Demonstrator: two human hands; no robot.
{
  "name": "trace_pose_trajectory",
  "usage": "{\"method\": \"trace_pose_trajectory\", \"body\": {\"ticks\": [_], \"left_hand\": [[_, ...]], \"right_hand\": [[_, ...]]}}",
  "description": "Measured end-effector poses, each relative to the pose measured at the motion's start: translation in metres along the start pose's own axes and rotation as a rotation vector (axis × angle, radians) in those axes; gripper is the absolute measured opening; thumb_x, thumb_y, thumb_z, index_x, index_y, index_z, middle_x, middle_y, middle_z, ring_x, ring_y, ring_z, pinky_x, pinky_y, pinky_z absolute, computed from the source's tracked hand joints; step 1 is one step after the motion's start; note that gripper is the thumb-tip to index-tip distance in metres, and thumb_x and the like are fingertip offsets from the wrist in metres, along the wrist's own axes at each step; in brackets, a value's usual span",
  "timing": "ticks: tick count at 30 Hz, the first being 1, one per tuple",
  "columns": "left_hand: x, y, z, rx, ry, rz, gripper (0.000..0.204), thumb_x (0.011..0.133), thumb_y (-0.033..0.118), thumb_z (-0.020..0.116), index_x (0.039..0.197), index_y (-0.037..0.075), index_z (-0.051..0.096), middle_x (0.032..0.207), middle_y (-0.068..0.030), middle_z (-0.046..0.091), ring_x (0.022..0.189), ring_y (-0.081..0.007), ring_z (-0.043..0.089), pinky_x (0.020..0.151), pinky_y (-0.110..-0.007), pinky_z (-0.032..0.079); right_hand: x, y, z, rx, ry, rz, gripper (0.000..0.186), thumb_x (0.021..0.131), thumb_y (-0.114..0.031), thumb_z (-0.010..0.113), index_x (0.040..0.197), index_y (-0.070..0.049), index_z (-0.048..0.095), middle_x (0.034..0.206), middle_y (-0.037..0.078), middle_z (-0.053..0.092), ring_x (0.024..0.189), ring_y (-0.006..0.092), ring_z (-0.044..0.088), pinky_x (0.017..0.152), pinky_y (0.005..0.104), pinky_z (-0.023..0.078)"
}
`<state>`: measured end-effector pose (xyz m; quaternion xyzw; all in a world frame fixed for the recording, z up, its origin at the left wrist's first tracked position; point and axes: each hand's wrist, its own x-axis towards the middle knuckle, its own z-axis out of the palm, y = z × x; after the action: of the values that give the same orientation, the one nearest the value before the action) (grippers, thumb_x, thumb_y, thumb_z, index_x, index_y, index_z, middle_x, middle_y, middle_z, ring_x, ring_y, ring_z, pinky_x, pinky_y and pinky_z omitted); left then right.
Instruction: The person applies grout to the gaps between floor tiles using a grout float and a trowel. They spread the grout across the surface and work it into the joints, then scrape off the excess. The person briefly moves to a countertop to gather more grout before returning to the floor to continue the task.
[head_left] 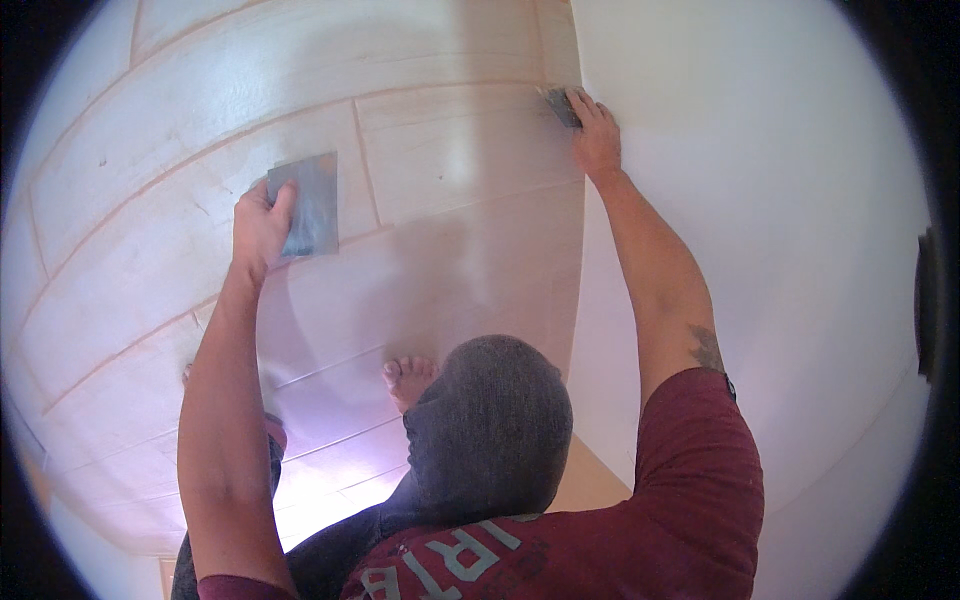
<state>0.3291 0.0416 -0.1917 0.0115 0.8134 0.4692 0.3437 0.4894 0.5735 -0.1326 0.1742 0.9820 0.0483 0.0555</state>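
My left hand point(258, 228) is closed on the edge of a flat rectangular metal spreader point(314, 205), thumb lying over its face. The spreader is held over the tiled floor point(450, 140), and I cannot tell whether it touches it. Farther off on the right, my right hand point(597, 138) grips a small dark spreader point(560, 107). That one sits by the corner where the floor meets the white wall point(740, 170). Fingers partly cover it. Reddish-brown grout lines point(368, 165) run between the pale tiles.
My bent knee in dark grey cloth point(490, 420) takes up the lower middle, with a bare foot point(408, 380) beside it. The wall rises along the whole right side. A dark object point(926, 305) shows at the far right rim. Bright light glares off the tiles at lower left.
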Motion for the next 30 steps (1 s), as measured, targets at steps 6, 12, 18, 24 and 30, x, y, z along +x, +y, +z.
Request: {"method": "trace_pose_trajectory", "body": {"ticks": [6, 12, 18, 24, 30], "left_hand": [[0.003, -0.003, 0.002, 0.022, 0.004, 0.009, 0.038, 0.104, 0.032, 0.063, 0.113, -0.003, 0.075, 0.081, -0.0047, 0.071, 0.070, -0.0121, 0.060, 0.067, -0.033, 0.051], [0.005, -0.003, 0.006, 0.004, 0.012, 0.014, 0.039, 0.102, 0.032, 0.064, 0.113, -0.005, 0.074, 0.085, -0.0078, 0.074, 0.074, -0.0139, 0.064, 0.072, -0.033, 0.054], [0.006, -0.006, 0.003, 0.072, -0.006, 0.019, 0.040, 0.102, 0.032, 0.065, 0.114, -0.005, 0.074, 0.086, -0.0095, 0.075, 0.077, -0.0137, 0.065, 0.073, -0.033, 0.054], [0.007, -0.006, 0.006, 0.048, 0.017, 0.012, 0.042, 0.101, 0.034, 0.065, 0.112, -0.006, 0.073, 0.087, -0.0186, 0.075, 0.078, -0.0220, 0.069, 0.076, -0.037, 0.055], [0.005, 0.003, 0.003, 0.028, 0.003, -0.022, 0.043, 0.100, 0.035, 0.067, 0.114, -0.005, 0.074, 0.090, -0.0208, 0.077, 0.080, -0.0256, 0.073, 0.079, -0.039, 0.056]], "right_hand": [[0.006, -0.002, 0.024, 0.057, -0.115, 0.000, 0.079, 0.083, 0.002, 0.066, 0.157, -0.023, 0.053, 0.153, 0.015, 0.059, 0.134, 0.0405, 0.057, 0.118, 0.0473, 0.044], [-0.005, 0.012, -0.008, 0.109, -0.207, -0.044, 0.068, 0.085, 0.004, 0.062, 0.149, -0.017, 0.060, 0.145, 0.016, 0.064, 0.132, 0.0397, 0.059, 0.117, 0.0463, 0.045], [0.034, 0.010, -0.006, 0.108, -0.100, -0.069, 0.057, 0.089, 0.003, 0.056, 0.143, -0.013, 0.065, 0.142, 0.016, 0.066, 0.128, 0.0394, 0.062, 0.115, 0.0461, 0.047], [0.034, 0.016, -0.006, 0.140, -0.274, 0.005, 0.052, 0.089, 0.003, 0.058, 0.138, -0.011, 0.068, 0.134, 0.020, 0.070, 0.121, 0.0407, 0.067, 0.110, 0.0469, 0.050], [0.017, 0.020, -0.013, 0.178, -0.172, -0.107, 0.062, 0.085, 0.004, 0.062, 0.144, -0.015, 0.065, 0.135, 0.020, 0.069, 0.125, 0.0409, 0.063, 0.112, 0.0490, 0.049]]}}
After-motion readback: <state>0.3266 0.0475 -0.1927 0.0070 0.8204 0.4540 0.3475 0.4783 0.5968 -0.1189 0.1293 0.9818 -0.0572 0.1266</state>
